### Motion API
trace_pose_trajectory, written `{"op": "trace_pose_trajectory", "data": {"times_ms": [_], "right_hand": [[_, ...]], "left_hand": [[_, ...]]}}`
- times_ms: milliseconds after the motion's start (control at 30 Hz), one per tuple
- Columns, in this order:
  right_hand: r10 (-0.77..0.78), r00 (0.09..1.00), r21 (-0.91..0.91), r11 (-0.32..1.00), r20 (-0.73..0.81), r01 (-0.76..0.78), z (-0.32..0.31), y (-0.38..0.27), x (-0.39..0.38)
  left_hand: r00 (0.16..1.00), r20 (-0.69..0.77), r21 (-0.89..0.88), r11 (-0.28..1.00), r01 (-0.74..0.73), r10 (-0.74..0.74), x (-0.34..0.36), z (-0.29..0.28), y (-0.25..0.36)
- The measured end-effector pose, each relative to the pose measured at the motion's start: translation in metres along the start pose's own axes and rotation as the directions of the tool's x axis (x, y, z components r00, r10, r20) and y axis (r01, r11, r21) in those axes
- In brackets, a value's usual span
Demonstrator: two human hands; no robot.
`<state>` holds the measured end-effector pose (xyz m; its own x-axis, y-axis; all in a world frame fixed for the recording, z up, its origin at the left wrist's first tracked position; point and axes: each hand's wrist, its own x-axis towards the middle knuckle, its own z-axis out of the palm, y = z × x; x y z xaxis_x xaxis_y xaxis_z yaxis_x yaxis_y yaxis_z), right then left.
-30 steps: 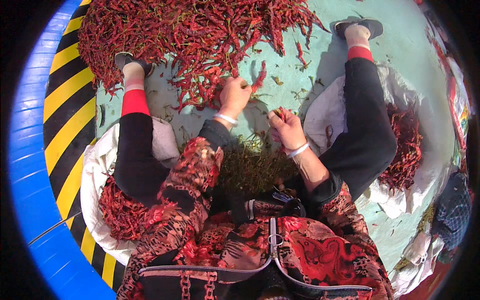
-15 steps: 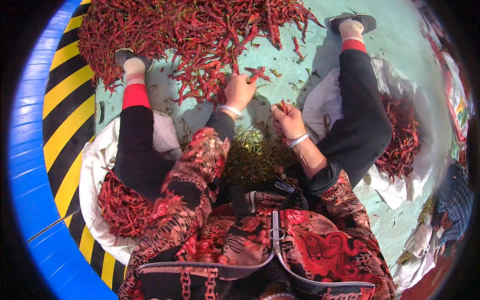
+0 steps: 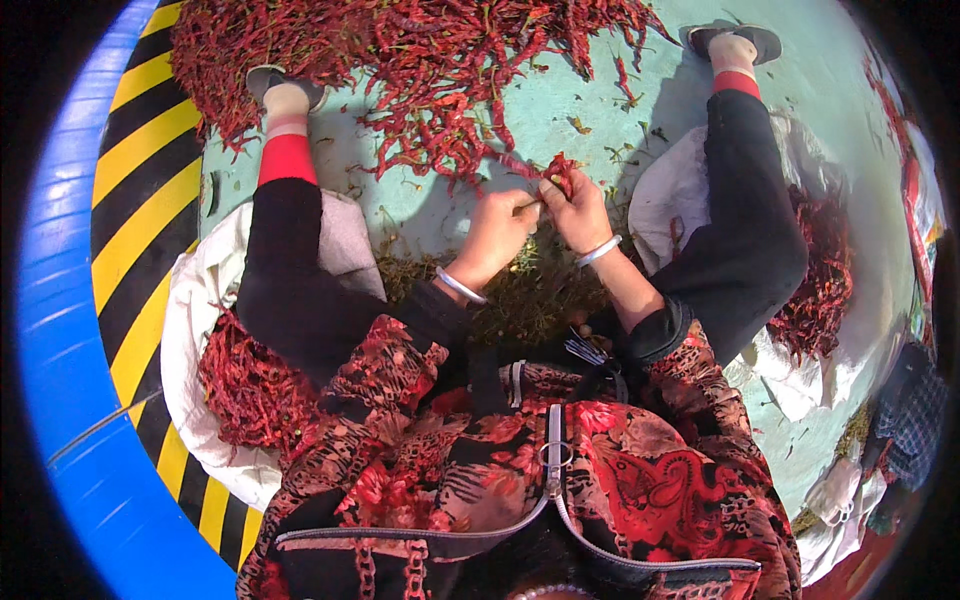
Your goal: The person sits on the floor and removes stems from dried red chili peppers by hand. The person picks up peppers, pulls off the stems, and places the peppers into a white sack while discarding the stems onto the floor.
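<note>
Both my hands meet in front of me, above a heap of greenish-brown stems [image 3: 520, 300]. My right hand [image 3: 580, 217] is closed round a few dried red chilies [image 3: 562, 170], which stick out past its thumb and fingers. Fingers pinched, my left hand [image 3: 497, 238] touches the right fingertips at what looks like a thin chili stem [image 3: 527, 208]; the fingers partly hide it. Just beyond the hands spreads a big pile of dried red chilies [image 3: 440, 60], its near edge close to my fingers.
White sacks holding red chilies stand by both my legs, the left sack [image 3: 178, 340] and the right sack [image 3: 800, 385]. Loose bits lie on the pale green floor [image 3: 600, 105]. A black-and-yellow striped band [image 3: 150, 200] and a blue edge [image 3: 70, 350] run along the left.
My left hand has drawn back from the chili pile and come to the right hand. My right hand has risen slightly, and its chilies now show more plainly.
</note>
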<state>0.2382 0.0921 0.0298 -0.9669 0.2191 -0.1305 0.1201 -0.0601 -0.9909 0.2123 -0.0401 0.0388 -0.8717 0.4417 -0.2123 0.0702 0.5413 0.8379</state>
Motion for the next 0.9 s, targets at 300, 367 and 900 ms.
{"op": "trace_pose_trajectory", "data": {"times_ms": [300, 367, 900], "right_hand": [[0.216, 0.975, 0.198, 0.959, -0.054, -0.202, -0.021, 0.022, 0.014], [0.147, 0.989, 0.162, 0.976, 0.024, -0.149, -0.017, 0.018, 0.008], [-0.125, 0.895, -0.398, 0.863, 0.429, 0.311, -0.023, 0.013, -0.011]], "left_hand": [[0.809, 0.463, -0.275, 0.926, -0.258, 0.363, -0.059, 0.010, 0.042], [0.863, 0.352, 0.066, 0.910, -0.410, 0.363, -0.039, -0.015, -0.005], [0.968, -0.249, -0.308, 0.946, -0.105, 0.027, -0.002, -0.078, 0.027]]}}
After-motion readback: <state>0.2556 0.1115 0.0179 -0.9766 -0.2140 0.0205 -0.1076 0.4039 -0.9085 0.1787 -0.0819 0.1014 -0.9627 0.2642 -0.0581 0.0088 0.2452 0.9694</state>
